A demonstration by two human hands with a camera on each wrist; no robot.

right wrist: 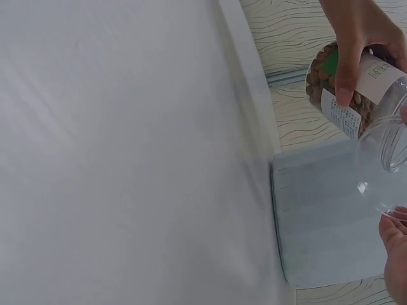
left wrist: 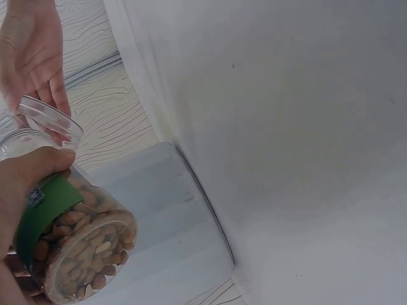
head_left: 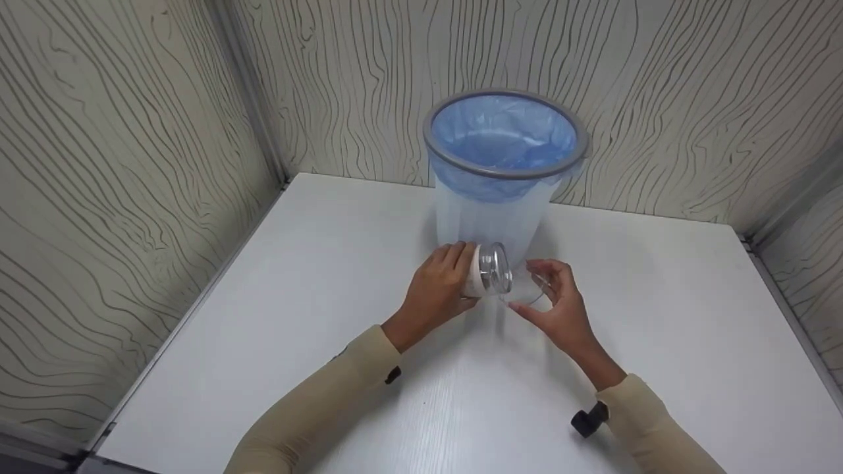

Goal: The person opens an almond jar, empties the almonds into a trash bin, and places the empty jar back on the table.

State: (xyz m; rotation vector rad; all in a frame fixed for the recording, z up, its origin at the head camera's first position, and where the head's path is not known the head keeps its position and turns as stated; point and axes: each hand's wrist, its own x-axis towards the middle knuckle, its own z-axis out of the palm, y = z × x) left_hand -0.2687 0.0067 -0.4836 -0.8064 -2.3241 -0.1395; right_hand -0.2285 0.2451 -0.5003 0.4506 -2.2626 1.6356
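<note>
A person's left hand (head_left: 438, 283), fingers clamped round a clear jar (left wrist: 92, 238) of almonds, holds it tilted above a white counter (head_left: 329, 263), before a blue-lined bin (head_left: 487, 214). The jar's long axis slants sideways, mouth toward the right hand (head_left: 560, 309), whose fingers and thumb grip a clear round container (right wrist: 374, 175) (the almonds (left wrist: 95, 254) lie toward the jar's base).
</note>
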